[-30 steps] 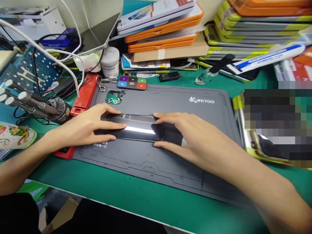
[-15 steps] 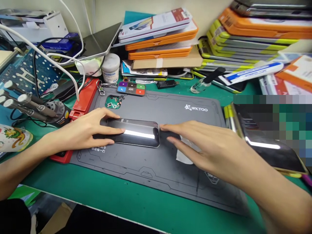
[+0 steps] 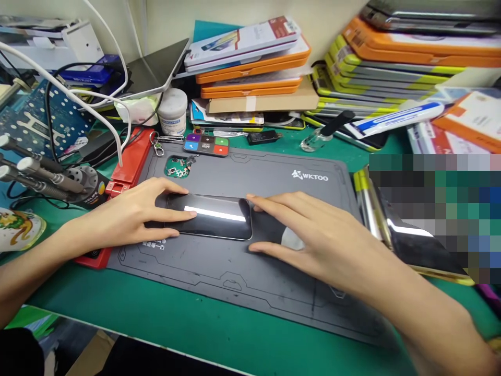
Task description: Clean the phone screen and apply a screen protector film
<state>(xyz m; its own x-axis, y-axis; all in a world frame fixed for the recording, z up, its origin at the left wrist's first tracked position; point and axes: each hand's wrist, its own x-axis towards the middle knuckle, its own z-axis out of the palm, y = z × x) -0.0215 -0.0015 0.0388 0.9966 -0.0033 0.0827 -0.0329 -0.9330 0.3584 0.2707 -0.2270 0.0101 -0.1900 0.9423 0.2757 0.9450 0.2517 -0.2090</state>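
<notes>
A black phone (image 3: 213, 219) lies screen up on a grey work mat (image 3: 258, 172) printed "WKTOO". My left hand (image 3: 136, 211) spreads over the phone's left end, thumb and fingers pressing on its edges and glass. My right hand (image 3: 317, 235) rests flat on the mat at the phone's right end, with its fingertips at the edge. A white scrap (image 3: 291, 237) shows partly under my right hand.
A red tool (image 3: 131, 162), screwdrivers in a round stand (image 3: 58, 180), a white jar (image 3: 172, 110) and cables crowd the left. Stacks of orange and yellow-green boxes (image 3: 254, 68) line the back. A small circuit board (image 3: 177, 166) and colourful card (image 3: 206, 144) lie on the mat's far edge.
My right hand drew back off the phone's right part to its end, showing a white scrap beneath it. The view shifted slightly; my left hand stayed on the phone.
</notes>
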